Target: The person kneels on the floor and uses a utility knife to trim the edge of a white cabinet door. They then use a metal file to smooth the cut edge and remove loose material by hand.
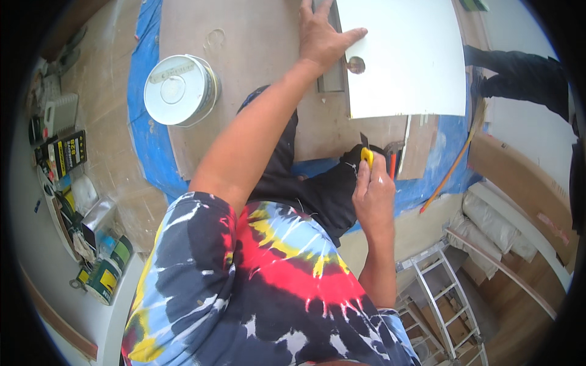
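Note:
My right hand (373, 192) is closed round the yellow handle of a utility knife (367, 156). Its dark blade points away from me, just short of the near edge of a white panel (406, 61). That panel lies flat, with a round hole near its left side. Spread out at the panel's left edge is my left hand (323, 38), its thumb stretched onto the white surface. The other fingers reach over a grey strip (331, 82) lying along that edge; their tips are partly cut off at the top of the view.
A lidded white bucket (177, 91) stands left of my left arm. Beside my right hand lies a red-handled tool (392, 165). Another person's dark-clothed leg (519, 76) is at the right. A stepladder (445, 299) and a long cardboard box (525, 189) occupy the lower right.

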Available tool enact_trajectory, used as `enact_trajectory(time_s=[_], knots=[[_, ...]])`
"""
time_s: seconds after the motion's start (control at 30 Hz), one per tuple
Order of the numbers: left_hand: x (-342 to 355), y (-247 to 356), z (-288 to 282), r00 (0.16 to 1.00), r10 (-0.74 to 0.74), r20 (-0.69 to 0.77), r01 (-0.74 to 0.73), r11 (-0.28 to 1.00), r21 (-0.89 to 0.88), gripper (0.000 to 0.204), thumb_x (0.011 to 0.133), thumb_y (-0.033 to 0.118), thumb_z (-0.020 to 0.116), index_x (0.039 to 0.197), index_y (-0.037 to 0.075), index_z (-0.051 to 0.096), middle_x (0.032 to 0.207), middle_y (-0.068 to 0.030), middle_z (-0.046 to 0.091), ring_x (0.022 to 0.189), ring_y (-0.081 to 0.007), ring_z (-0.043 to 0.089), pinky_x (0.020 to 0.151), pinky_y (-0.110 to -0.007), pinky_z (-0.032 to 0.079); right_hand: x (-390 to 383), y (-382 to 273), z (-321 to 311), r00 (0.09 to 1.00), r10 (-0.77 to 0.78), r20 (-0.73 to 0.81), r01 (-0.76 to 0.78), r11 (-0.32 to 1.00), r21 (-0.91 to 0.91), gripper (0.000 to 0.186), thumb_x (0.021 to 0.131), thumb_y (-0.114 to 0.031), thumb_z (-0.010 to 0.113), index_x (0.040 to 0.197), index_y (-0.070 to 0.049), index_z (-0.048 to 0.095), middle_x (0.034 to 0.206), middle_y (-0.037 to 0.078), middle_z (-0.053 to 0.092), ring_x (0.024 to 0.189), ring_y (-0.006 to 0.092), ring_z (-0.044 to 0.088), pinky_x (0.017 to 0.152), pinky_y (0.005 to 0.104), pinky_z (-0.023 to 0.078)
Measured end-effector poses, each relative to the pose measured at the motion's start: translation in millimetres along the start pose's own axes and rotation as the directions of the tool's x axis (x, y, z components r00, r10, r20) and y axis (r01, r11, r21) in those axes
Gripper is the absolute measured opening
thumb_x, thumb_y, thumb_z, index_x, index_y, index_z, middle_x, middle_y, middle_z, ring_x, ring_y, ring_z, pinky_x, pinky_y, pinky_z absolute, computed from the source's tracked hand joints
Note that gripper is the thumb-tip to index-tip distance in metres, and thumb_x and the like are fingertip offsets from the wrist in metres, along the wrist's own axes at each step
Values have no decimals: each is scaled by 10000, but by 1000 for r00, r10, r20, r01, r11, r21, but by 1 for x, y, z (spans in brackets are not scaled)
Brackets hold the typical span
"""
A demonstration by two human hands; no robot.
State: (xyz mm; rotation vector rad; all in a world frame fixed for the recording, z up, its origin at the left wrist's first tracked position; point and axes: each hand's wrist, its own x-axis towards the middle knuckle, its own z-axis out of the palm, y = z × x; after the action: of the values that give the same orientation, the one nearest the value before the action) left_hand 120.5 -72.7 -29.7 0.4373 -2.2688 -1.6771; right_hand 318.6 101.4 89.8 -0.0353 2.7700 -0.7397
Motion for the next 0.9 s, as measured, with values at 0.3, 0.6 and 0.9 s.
enact_trajectory(time_s=[0.3,0.6,0.9], knots=[[1,2,-2,1000,-20,24,20,1000,0,1000,779,361,902,1539,-50,399,1654,-266,164,1529,-435,241,1263,-476,276,25,1,15,997,-69,-25,66,994,-91,186,1077,-179,549,1125,-1,528,767,277,640,745,504,635,629,539,463],[0,3,-5,998,-23,55,22,1000,15,983,813,377,877,1553,-39,381,1652,-268,150,1543,-445,190,1268,-507,256,36,0,18,996,-2,92,27,963,-269,198,1067,-179,555,997,-14,471,797,259,673,791,478,677,639,555,529],[-5,11,-9,997,-37,74,37,999,4,995,822,378,873,1568,-28,354,1656,-270,131,1545,-447,182,1271,-526,250,33,5,32,999,-44,10,45,967,-252,195,1059,-169,565,996,-18,459,786,258,665,749,500,659,606,565,529]])
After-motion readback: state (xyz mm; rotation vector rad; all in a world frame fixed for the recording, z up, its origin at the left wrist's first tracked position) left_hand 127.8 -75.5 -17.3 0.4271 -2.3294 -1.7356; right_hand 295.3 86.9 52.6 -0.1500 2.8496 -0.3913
